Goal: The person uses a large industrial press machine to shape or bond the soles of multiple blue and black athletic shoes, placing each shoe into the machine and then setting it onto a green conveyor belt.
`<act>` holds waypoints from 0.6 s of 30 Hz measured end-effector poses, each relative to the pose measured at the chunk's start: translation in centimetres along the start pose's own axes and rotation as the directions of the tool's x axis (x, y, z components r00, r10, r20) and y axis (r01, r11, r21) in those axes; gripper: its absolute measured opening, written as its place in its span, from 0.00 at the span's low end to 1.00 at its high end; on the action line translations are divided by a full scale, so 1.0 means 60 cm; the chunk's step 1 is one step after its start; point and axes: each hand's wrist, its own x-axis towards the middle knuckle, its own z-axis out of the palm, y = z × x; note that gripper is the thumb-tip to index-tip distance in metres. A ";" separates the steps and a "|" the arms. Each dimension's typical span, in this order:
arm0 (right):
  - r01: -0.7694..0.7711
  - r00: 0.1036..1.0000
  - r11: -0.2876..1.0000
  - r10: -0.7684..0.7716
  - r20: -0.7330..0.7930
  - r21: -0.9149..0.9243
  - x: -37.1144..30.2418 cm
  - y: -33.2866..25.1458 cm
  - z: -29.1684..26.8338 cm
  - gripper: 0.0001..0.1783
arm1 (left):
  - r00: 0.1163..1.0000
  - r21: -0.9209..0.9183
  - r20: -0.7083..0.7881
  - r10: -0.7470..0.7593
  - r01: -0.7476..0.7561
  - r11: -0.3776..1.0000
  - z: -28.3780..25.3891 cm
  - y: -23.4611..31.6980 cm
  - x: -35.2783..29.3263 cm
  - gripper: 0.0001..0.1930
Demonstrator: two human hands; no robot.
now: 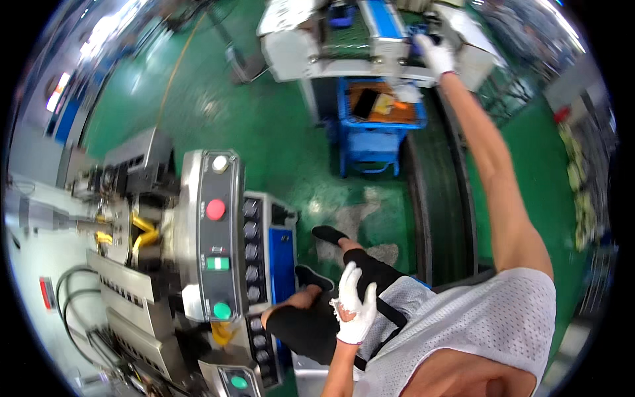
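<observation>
My left hand [356, 309], in a white knit glove torn at the palm, is held in front of my lap with its fingers apart and nothing in them. Stretched far out to the upper right, my gloved right hand [436, 57] is at the right side of a conveyor [348, 40]. Its fingers touch or nearly touch a small dark-blue item [417, 33]; blur hides whether they grip it. Another blue item [341, 16] lies on the green conveyor surface, left of a blue-and-white rail [385, 23].
Close on the left stands a machine with a control panel [217, 238] of coloured buttons. A blue cart [370, 142] holding a black phone-like slab [365, 104] and yellow papers is under the conveyor's front edge. A dark track [442, 198] runs along the green floor [278, 126].
</observation>
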 end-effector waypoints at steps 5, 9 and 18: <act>0.058 0.871 0.841 0.221 0.440 -0.538 0.194 0.134 0.115 0.73 | 0.935 0.079 -0.089 -0.344 0.351 0.933 -0.033 -0.089 -0.104 0.24; 0.327 0.890 0.717 -0.014 0.456 -0.616 0.369 0.215 0.143 0.42 | 0.906 -0.085 -0.169 -0.387 0.378 0.922 -0.035 -0.115 -0.108 0.21; 0.417 0.904 0.886 -0.381 0.192 -0.204 -0.160 0.196 0.090 0.42 | 0.743 -0.199 -0.459 -0.486 0.448 0.872 -0.065 -0.100 -0.167 0.18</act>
